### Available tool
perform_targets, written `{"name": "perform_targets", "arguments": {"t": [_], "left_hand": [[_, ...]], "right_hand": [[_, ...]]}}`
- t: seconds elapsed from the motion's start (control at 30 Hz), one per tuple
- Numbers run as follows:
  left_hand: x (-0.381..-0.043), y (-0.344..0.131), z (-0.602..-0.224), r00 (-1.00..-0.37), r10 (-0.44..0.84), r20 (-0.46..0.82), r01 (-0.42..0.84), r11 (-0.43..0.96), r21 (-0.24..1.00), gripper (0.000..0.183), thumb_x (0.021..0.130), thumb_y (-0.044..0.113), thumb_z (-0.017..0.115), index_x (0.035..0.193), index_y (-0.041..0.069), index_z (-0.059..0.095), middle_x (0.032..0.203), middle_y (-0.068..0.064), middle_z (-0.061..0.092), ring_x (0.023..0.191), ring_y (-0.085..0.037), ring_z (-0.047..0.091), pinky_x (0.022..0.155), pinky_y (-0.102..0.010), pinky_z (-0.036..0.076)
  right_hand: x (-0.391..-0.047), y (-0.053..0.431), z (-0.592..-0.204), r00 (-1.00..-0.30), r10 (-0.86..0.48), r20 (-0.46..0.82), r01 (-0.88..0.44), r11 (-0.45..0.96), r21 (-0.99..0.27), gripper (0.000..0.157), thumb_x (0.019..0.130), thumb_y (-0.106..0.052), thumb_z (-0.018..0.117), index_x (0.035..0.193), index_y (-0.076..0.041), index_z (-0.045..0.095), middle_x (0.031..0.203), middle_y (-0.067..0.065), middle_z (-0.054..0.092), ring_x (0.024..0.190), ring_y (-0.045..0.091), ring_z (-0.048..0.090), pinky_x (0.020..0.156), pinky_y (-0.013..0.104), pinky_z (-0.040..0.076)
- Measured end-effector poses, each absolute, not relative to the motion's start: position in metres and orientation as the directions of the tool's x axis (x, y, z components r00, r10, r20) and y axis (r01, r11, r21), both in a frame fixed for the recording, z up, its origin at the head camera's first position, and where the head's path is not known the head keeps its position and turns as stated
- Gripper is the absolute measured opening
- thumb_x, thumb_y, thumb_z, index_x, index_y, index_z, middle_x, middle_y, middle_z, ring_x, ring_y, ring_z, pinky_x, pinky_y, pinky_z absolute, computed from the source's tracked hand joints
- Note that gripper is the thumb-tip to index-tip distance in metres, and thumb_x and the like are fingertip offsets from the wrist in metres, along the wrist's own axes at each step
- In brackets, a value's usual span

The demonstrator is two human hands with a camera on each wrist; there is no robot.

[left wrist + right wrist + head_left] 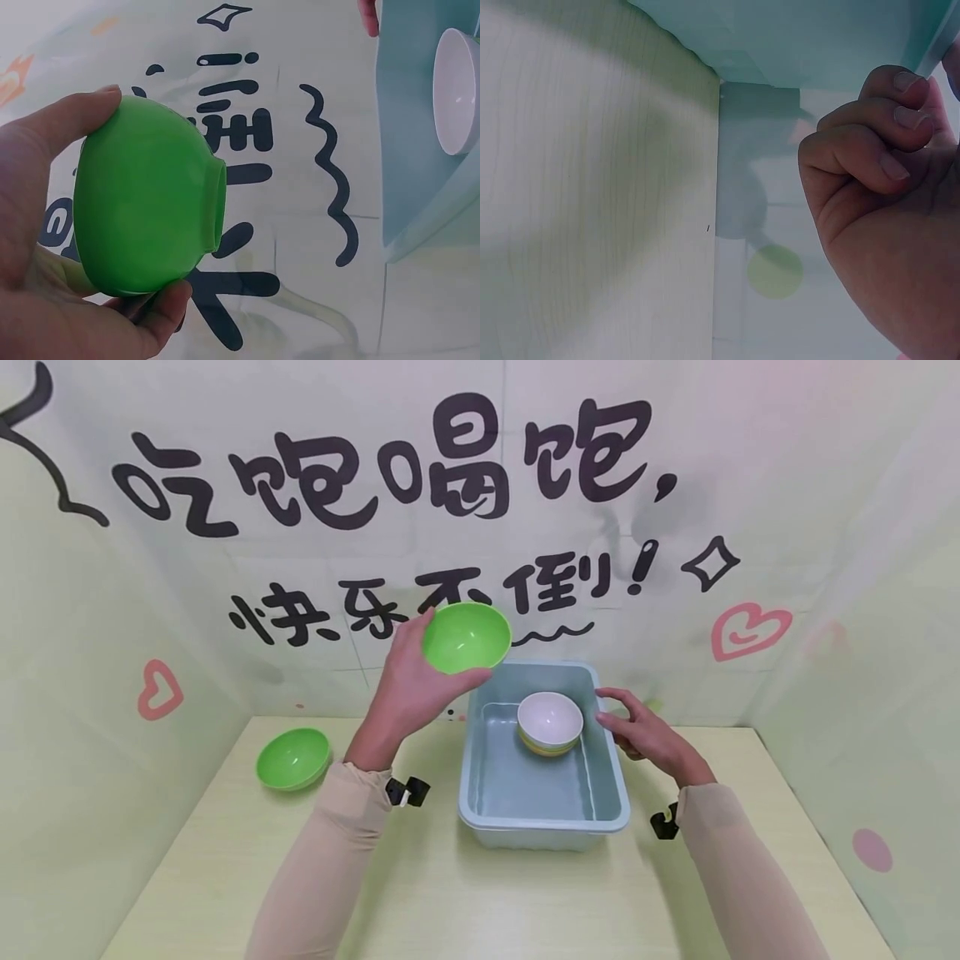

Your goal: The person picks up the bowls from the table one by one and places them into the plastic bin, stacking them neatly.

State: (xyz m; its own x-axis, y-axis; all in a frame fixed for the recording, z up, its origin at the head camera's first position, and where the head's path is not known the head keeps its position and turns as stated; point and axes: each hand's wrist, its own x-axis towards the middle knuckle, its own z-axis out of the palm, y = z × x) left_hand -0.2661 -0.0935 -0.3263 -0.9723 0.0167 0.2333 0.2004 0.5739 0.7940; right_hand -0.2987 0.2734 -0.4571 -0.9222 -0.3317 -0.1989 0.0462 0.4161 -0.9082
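My left hand [420, 681] holds a green bowl [468, 639] up in the air, left of a blue-grey plastic basin [536, 827]. In the left wrist view the thumb and fingers grip the bowl [150, 199], which is tipped onto its side. At the basin's right side, my right hand [648, 735] pinches the rim with thumb and forefinger. Its other fingers [855, 154] are curled beneath, outside the wall. Inside the basin, toward the back, sits a stack of bowls with a white bowl [551, 718] on top and yellowish and green edges below.
A second green bowl [294, 760] rests on the left of the pale wooden table [525, 902]. Behind the basin rises a white wall sheet [480, 552] with black characters; similar sheets close in both sides.
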Motion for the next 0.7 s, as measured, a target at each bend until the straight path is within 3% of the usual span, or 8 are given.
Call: {"name": "perform_targets", "arguments": {"t": [0.7], "left_hand": [[-0.276, -0.067, -0.322, -0.965, 0.063, 0.256, 0.248, 0.541, 0.804, 0.114, 0.07, 0.055, 0.088, 0.161, 0.018, 0.029, 0.162, -0.003, 0.033, 0.135, -0.029, 0.047, 0.107, -0.051, 0.048]], "right_hand": [[-0.299, 0.274, -0.457, -0.922, -0.336, -0.192, 0.045, 0.4, -0.915, 0.06, 0.104, -0.045, 0.055, 0.155, -0.028, 0.03, 0.065, 0.001, 0.034, 0.053, 0.014, 0.029, 0.052, 0.024, 0.027]]}}
